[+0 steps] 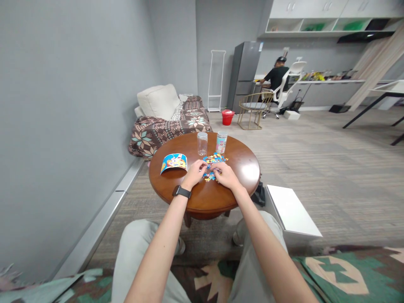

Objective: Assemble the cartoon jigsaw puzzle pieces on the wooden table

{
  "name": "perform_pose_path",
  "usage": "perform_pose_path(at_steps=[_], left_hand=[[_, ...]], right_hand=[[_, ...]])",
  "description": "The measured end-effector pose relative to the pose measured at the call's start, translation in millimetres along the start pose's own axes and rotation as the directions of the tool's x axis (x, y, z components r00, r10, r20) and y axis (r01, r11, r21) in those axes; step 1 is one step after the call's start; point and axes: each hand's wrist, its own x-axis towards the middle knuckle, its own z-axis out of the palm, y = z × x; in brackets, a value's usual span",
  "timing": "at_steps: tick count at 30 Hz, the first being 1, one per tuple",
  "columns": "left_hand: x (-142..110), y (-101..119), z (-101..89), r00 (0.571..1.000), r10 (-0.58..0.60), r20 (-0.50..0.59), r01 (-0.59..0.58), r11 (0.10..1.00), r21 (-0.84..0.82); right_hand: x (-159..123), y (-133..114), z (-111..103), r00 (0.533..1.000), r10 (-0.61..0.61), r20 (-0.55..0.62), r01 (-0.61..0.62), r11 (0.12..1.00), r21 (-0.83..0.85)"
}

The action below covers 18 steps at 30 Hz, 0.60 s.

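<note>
A loose heap of small, colourful jigsaw puzzle pieces (215, 158) lies on a round brown wooden table (170, 189). My left hand (196, 171), with a black watch on the wrist, is at the left side of the heap, its fingers closed in a pinch around what looks like a puzzle piece. Facing it, my right hand (224, 174) has its thumb and fingers curled together over the pieces; what is between them is too small to make out. Left of my hands stands a curved picture sheet (174, 162) with a bright cartoon print.
Behind the heap stand a clear jar (202, 144) and a labelled canister (221, 143). A white box (293, 208) sits on the floor to the right. Farther back are a covered sofa (170, 130), a red bin (227, 117), and a seated person (277, 78).
</note>
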Motion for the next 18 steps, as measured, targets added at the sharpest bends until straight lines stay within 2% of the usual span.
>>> perform_pose_path(at_steps=[4,18], left_hand=[[-0.7,0.2,0.5,1.0,-0.024,0.014,0.024,0.999,-0.022],[-2.2,-4.0,4.0,0.998,-0.044,0.034,0.047,0.995,-0.086]], right_hand=[[0.1,-2.1,-0.4,1.0,-0.021,-0.006,0.021,1.0,0.001],[0.1,-11.9,-6.3,0.999,0.041,0.021,-0.041,0.999,0.015]])
